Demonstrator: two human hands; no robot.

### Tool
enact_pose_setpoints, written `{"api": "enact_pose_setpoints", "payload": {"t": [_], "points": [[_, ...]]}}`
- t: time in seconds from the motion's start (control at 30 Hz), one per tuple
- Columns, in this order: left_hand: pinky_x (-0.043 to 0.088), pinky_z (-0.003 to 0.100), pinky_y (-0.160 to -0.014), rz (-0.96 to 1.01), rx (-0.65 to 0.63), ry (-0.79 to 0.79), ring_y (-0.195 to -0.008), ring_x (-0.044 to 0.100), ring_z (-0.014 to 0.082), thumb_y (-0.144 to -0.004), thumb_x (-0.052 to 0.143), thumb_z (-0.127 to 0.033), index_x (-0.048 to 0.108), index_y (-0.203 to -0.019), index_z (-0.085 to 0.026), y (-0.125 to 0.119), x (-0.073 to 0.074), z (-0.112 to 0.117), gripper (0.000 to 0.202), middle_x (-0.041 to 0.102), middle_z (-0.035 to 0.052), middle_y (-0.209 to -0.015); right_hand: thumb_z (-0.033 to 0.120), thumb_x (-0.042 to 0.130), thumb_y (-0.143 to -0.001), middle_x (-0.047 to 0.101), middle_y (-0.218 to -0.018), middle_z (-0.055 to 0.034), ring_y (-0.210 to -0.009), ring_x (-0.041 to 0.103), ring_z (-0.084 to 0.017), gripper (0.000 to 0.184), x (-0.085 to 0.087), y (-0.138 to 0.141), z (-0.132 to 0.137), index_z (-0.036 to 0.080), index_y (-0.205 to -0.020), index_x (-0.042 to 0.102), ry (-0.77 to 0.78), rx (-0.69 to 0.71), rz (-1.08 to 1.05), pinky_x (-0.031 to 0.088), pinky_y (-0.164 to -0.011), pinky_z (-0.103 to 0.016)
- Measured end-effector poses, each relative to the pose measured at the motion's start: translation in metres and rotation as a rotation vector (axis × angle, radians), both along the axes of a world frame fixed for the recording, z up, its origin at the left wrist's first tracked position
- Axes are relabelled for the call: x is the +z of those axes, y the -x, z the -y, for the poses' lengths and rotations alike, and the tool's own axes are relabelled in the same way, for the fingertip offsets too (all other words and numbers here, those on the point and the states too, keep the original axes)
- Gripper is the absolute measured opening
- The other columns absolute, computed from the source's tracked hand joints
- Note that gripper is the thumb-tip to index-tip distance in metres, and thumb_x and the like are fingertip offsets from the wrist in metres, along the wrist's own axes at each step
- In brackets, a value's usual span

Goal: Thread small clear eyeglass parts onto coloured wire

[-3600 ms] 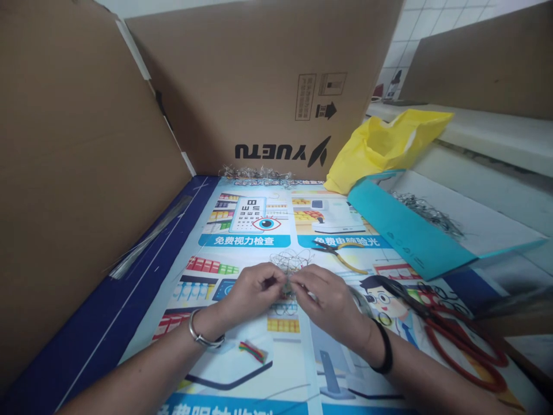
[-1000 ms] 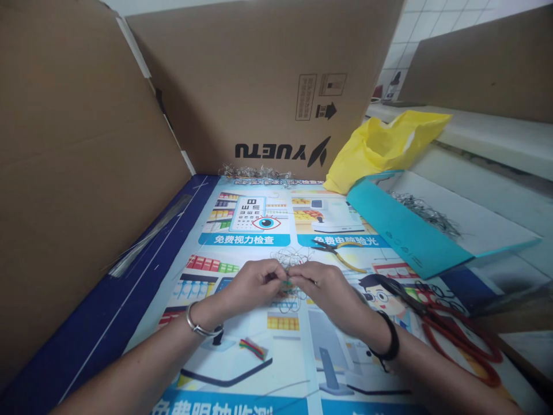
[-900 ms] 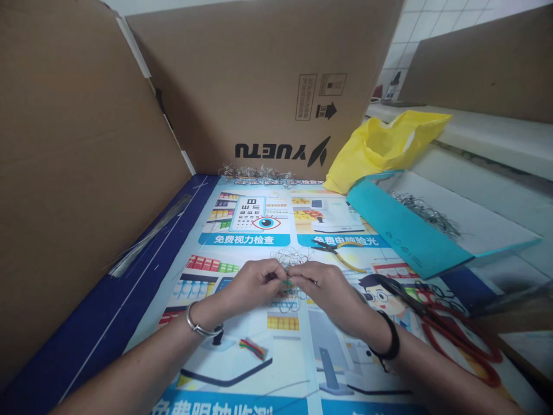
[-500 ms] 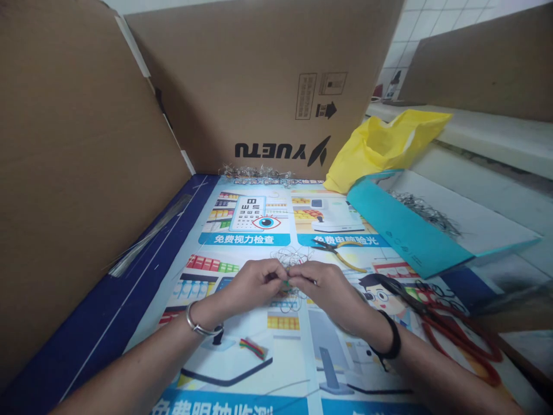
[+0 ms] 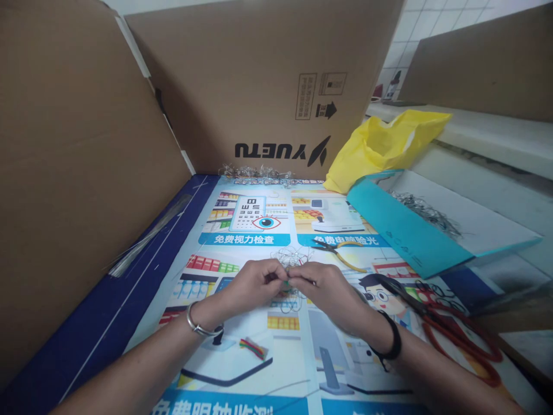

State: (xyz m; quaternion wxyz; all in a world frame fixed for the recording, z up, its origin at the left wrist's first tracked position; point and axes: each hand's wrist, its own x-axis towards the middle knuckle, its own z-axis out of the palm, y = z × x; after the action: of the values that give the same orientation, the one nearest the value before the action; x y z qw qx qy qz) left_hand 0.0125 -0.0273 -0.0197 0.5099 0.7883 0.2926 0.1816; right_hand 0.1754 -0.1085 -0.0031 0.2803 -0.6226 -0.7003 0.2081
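My left hand (image 5: 254, 285) and my right hand (image 5: 326, 288) meet fingertip to fingertip over a printed poster (image 5: 242, 230). Both are closed in a pinch on a small bundle of thin wire pieces (image 5: 288, 288), with a speck of green showing between the fingers. A loose tangle of thin wire (image 5: 291, 256) lies on the poster just beyond the fingertips. My left wrist carries a silver bangle, my right wrist a black band.
Yellow-handled pliers (image 5: 341, 251) lie right of the hands, red-handled scissors (image 5: 458, 334) further right. A teal box lid (image 5: 401, 236) holds wire scraps. A yellow bag (image 5: 384, 147), coloured ties (image 5: 253, 347), a wire pile (image 5: 254, 172) and cardboard walls (image 5: 86, 161) surround the poster.
Compared with 3.6 s ago both hands have drawn slightly up and away, still pinched together on the wire. Over the last second they barely move.
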Motion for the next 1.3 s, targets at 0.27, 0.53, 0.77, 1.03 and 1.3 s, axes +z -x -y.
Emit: {"api": "enact_pose_setpoints", "payload": {"t": [0.27,0.53,0.77,1.03,1.3], "points": [[0.043,0.019,-0.058,0.014,0.013,-0.022,-0.060,0.051,0.0084,-0.069,0.050,-0.015,0.058,-0.070,-0.015,-0.0005,-0.0033,-0.0004,0.008,0.060,-0.0012,-0.066,0.018,0.048,-0.085,0.064,-0.068,0.0012,-0.066,0.056,-0.013,0.023,-0.0006,-0.0004,-0.0006,0.021,-0.072,0.066,0.018,0.015,-0.030,0.038,-0.058,-0.021],[0.041,0.019,-0.054,0.010,0.011,-0.034,-0.057,0.049,0.0078,-0.071,0.051,-0.017,0.057,-0.070,-0.015,0.0003,-0.0072,-0.0016,0.007,0.059,-0.0014,-0.066,0.017,0.047,-0.085,0.062,-0.067,0.0024,-0.064,0.054,-0.012,0.022,-0.0018,-0.0011,0.0006,0.021,-0.073,0.065,0.027,0.009,-0.058,0.037,-0.056,-0.021],[0.042,0.019,-0.058,0.009,0.004,-0.036,-0.060,0.050,0.0084,-0.069,0.049,-0.015,0.057,-0.070,-0.016,0.0002,-0.0036,-0.0015,0.008,0.060,-0.0010,-0.067,0.018,0.042,-0.086,0.055,-0.060,0.0029,-0.059,0.050,-0.011,0.028,-0.0007,0.0002,-0.0006,0.018,-0.060,0.054,0.025,0.006,-0.029,0.034,-0.053,-0.020],[0.042,0.020,-0.057,0.008,-0.007,-0.071,-0.060,0.051,0.0088,-0.067,0.047,-0.012,0.057,-0.069,-0.015,0.0002,-0.0043,-0.0014,0.010,0.059,-0.0011,-0.066,0.020,0.042,-0.085,0.050,-0.056,0.0028,-0.056,0.046,-0.011,0.028,-0.0008,0.0023,-0.0009,0.019,-0.057,0.047,0.032,-0.039,-0.022,0.031,-0.050,-0.020],[0.042,0.020,-0.058,0.013,-0.033,-0.092,-0.060,0.051,0.0093,-0.067,0.047,-0.011,0.056,-0.069,-0.015,0.0003,-0.0070,-0.0024,0.011,0.059,-0.0009,-0.067,0.019,0.043,-0.083,0.052,-0.059,0.0024,-0.058,0.048,-0.012,0.024,-0.0021,0.0030,-0.0010,0.019,-0.059,0.048,0.049,-0.058,-0.031,0.031,-0.051,-0.020]]}}
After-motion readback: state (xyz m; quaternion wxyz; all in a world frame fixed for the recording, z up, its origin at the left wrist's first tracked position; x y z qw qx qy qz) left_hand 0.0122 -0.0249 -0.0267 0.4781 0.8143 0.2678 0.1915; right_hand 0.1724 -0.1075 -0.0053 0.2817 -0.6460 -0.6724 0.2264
